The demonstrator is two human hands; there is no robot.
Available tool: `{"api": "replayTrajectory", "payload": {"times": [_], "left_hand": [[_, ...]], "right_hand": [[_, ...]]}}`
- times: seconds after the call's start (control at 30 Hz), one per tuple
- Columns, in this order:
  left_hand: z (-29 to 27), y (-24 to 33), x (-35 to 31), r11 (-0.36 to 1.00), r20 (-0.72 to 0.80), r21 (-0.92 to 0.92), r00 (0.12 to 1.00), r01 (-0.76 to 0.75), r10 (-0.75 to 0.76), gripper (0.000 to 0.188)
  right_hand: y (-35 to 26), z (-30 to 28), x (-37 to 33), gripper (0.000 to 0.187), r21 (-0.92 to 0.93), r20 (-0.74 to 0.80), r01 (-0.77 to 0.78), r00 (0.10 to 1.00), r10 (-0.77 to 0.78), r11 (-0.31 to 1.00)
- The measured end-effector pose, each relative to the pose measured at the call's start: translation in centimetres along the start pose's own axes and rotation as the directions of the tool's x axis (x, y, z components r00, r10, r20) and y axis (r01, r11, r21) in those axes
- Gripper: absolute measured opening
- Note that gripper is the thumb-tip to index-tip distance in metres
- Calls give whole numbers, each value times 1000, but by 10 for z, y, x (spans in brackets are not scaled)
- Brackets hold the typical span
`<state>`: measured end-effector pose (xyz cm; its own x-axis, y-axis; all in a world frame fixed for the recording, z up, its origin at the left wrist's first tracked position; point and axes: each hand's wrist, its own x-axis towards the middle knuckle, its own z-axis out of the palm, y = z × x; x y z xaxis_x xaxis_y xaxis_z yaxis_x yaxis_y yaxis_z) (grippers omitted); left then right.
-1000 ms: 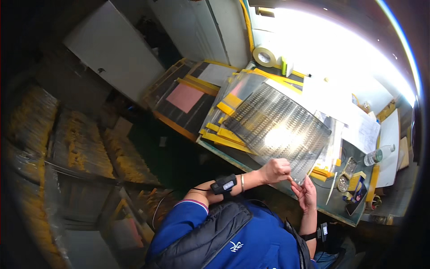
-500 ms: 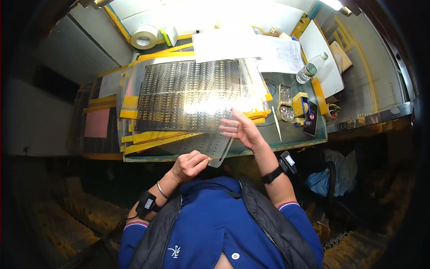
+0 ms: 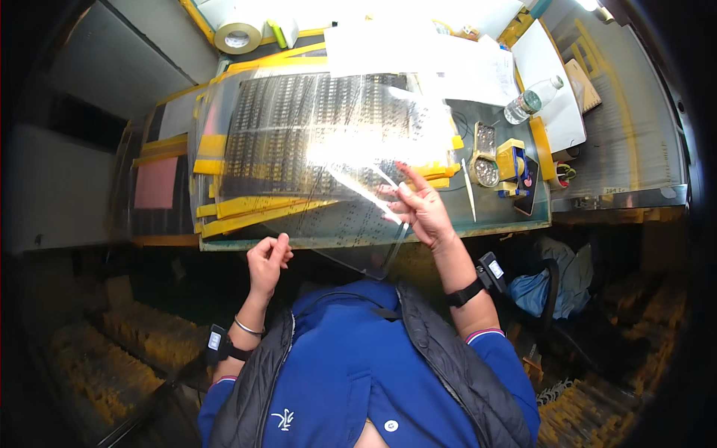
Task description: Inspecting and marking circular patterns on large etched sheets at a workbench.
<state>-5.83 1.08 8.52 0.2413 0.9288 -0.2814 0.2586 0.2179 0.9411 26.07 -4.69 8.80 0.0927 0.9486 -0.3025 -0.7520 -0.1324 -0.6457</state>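
A clear film sheet [image 3: 351, 235] with rows of small dark marks slants over the front of the glass-topped table, and its rounded corner hangs past the edge. My right hand [image 3: 427, 215] is at the film's right side, thumb in front and some fingers behind the film, gripping it. The index finger points outward. My left hand [image 3: 267, 263] is just off the table's front edge, left of the film's corner. Its fingers are curled with the thumb pressed against them; whether they hold anything is hidden. Beneath the film lies a dark patterned sheet [image 3: 276, 134], partly washed out by glare.
Yellow tape strips [image 3: 254, 213] border the stacked sheets. White papers [image 3: 381, 48] lie at the back, near a tape roll [image 3: 237, 37]. To the right are a water bottle [image 3: 532, 101], small trays [image 3: 485, 171], a white pen-like tool [image 3: 469, 190], a yellow-blue dispenser [image 3: 511, 166] and a phone [image 3: 528, 196].
My left hand has moved left, away from the film's corner. My right hand's spread fingers have closed on the film's side. The film has shifted and now catches bright streaks of light.
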Motion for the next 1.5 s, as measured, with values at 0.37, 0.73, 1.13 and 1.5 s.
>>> {"api": "replayTrajectory", "payload": {"times": [0.37, 0.73, 1.13, 1.5], "left_hand": [[4, 58, -4, 896, 278, -411, 959, 169, -53, 25], [7, 70, -24, 897, 221, -435, 975, 83, 16, 20], [7, 76, -34, 899, 244, -436, 968, 47, 67, 18], [14, 87, -41, 923, 381, -375, 922, 85, 70, 16]], "right_hand": [[-25, 6, -13, 52, -82, 10, 10, 1000, -9, 997], [-26, 13, -19, 53, -41, 15, -9, 1000, 9, 999], [-29, 14, -16, 55, -35, 42, 5, 999, -3, 999], [-33, 24, -20, 57, -22, 132, 70, 989, -67, 997]]}}
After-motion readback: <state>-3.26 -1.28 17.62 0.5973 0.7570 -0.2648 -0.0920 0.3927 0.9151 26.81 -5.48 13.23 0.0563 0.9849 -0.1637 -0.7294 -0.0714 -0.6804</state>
